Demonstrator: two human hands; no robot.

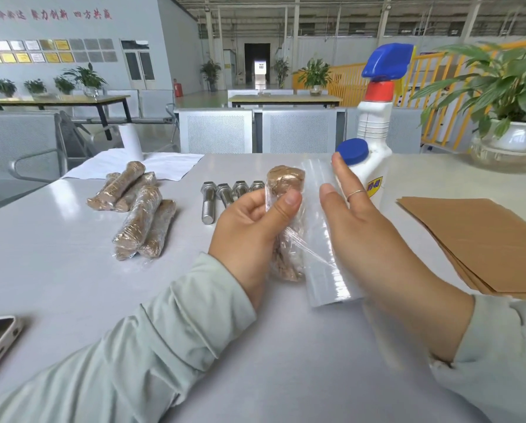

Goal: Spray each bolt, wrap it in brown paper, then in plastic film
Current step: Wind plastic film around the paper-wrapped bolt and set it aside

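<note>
4 bare bolts point(225, 195) wait on the tabletop point(72, 285); left hand point(249, 227) pinches the paper-wrapped bolt point(286, 227), right hand point(374, 236), fingers straight, steadies the film roll point(325, 239). Stretched film, seemingly thin, could tear.

Bright, even daylight, soft shadows, sharp focus, wide-angle bending at the edges.

1. White spray bottle point(374, 166), near right hand: yellow label patch reads "WD-40" in blue, partly hidden by fingers.
2. Grey wall point(72, 29), far left: red Chinese slogan characters; "四方共赢" legible, the rest unclear.
3. Framed certificates point(27, 51) below: print too small to read.
</note>
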